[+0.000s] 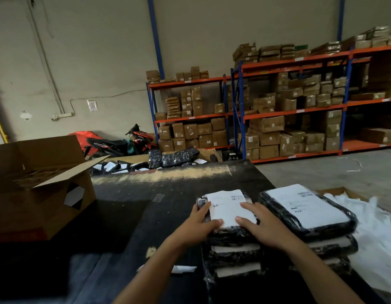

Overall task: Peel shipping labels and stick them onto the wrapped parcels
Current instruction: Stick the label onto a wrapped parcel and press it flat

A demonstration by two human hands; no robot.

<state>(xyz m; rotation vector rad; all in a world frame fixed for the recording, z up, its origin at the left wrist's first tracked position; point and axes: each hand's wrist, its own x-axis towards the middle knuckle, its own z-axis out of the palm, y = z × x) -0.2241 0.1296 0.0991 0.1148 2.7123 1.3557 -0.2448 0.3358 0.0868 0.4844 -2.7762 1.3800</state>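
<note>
A stack of black-wrapped parcels (231, 255) stands on the dark table (150, 207) in front of me. The top parcel carries a white shipping label (228, 207). My left hand (201, 224) lies on the label's left edge with its fingers over the parcel's side and its thumb on the label. My right hand (260, 224) presses flat on the label's right part with straight fingers. To the right stands a second stack (334, 244), whose top parcel bears a larger white label (308, 207).
An open cardboard box (36, 189) stands at the left of the table. More black parcels (172, 157) lie beyond its far edge. White sheets (378, 233) lie at the right. A paper scrap (183, 268) rests near my left forearm. Shelves of cartons (277, 119) line the back wall.
</note>
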